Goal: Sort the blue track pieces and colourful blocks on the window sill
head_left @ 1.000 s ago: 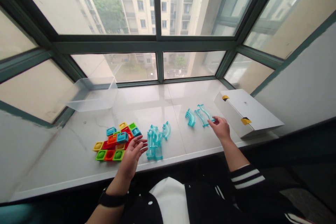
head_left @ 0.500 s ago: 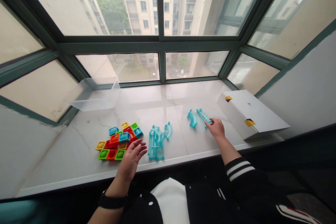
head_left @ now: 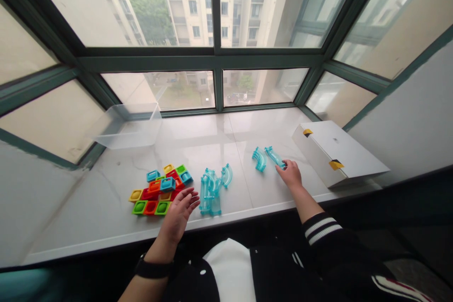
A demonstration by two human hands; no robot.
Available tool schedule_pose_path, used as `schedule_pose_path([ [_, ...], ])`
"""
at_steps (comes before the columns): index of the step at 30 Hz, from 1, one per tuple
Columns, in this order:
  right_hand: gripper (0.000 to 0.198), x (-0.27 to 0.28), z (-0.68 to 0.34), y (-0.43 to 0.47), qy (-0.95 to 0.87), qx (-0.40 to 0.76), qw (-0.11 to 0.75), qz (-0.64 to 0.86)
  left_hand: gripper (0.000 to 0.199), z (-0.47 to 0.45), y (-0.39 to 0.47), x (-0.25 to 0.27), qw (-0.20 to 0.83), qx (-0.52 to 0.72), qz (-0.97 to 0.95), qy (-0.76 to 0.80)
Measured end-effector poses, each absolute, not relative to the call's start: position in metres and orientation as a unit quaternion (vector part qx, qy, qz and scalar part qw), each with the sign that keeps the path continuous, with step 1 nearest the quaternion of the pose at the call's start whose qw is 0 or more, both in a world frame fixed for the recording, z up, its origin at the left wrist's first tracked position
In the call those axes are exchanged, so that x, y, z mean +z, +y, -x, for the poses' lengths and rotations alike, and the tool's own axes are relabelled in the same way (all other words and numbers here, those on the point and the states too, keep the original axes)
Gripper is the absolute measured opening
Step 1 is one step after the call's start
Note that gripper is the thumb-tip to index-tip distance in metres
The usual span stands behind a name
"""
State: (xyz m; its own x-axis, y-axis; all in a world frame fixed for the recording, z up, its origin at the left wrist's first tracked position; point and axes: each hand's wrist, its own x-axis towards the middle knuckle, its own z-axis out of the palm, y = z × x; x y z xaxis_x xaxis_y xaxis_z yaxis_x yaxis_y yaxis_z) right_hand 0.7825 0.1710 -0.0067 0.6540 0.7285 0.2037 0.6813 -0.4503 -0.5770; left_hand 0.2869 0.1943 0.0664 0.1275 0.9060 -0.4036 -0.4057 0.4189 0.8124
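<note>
At the right, my right hand (head_left: 291, 174) has its fingers closed on the near end of a translucent blue track piece (head_left: 273, 155), which lies along the sill. Just left of it rests a curved blue track piece (head_left: 260, 159), apart from my fingers. My left hand (head_left: 180, 211) hovers with its fingers spread and nothing in them. It is between a cluster of colourful toy blocks (head_left: 153, 187) in red, green, yellow and blue, and a pile of blue track pieces (head_left: 211, 193). Part of the block cluster is hidden behind that hand.
A clear plastic bin (head_left: 130, 127) stands at the back left of the white marble sill (head_left: 244, 188). To the right is a white box (head_left: 339, 151) with yellow and black tabs. Green-framed windows (head_left: 198, 63) enclose the sill.
My right hand has shifted very slightly, still at the end of the same track piece. The left hand is almost unchanged, a touch further right.
</note>
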Motion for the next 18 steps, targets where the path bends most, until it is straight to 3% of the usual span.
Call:
schedule_pose_path([
  [18, 0.042, -0.0097, -0.7821, 0.1678, -0.354, 0.069, 0.367, 0.857, 0.025, -0.2891, 0.1934, 0.0577, 0.709, 0.476, -0.237, 0.464],
])
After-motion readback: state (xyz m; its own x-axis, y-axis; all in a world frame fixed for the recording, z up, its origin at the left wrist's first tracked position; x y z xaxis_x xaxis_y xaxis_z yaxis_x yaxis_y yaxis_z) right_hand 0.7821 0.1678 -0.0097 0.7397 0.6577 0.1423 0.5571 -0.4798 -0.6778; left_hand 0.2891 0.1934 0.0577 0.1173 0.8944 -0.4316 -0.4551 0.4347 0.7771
